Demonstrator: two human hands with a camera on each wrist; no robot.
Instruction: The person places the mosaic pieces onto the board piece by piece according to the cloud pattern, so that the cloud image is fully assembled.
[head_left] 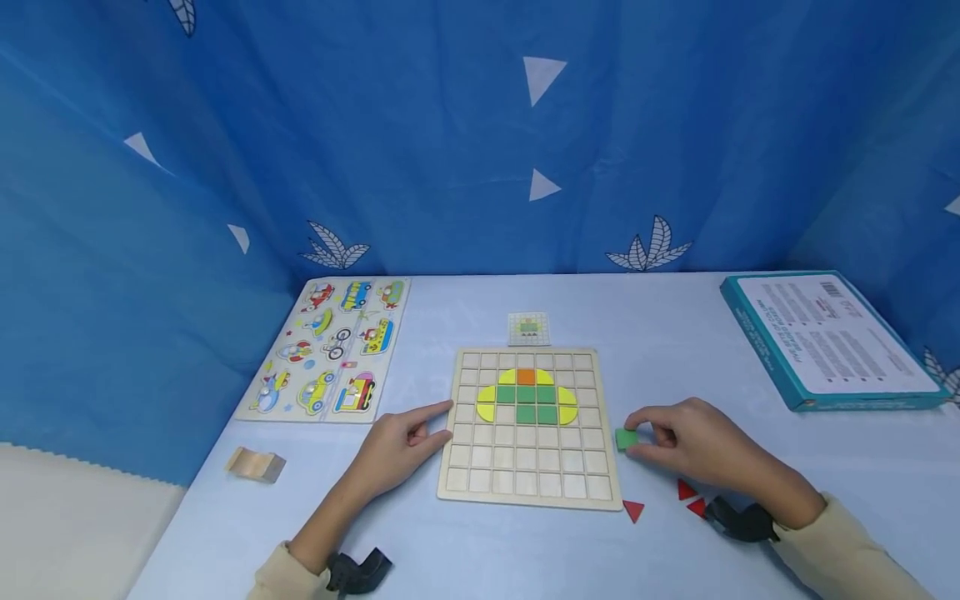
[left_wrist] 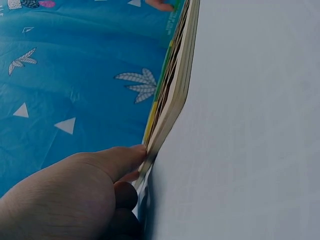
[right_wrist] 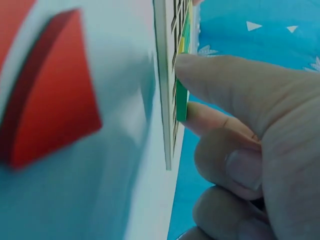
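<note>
Pinching a green tile (head_left: 627, 439) just right of the board (head_left: 528, 492), the right hand (head_left: 693, 446) grips its thin edges; it looks light, stiff, smooth; left hand (head_left: 397, 446), fingers relaxed, steadies the board's left edge.

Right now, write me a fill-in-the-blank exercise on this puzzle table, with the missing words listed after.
1. The right hand pinches a small square tile coloured ____.
2. The left hand touches the ____ edge of the wooden grid board.
3. The loose triangles lying on the table near the right wrist are coloured ____.
4. On the board, the single tile at the top of the pattern is ____.

Missing words: green; left; red; orange
</note>
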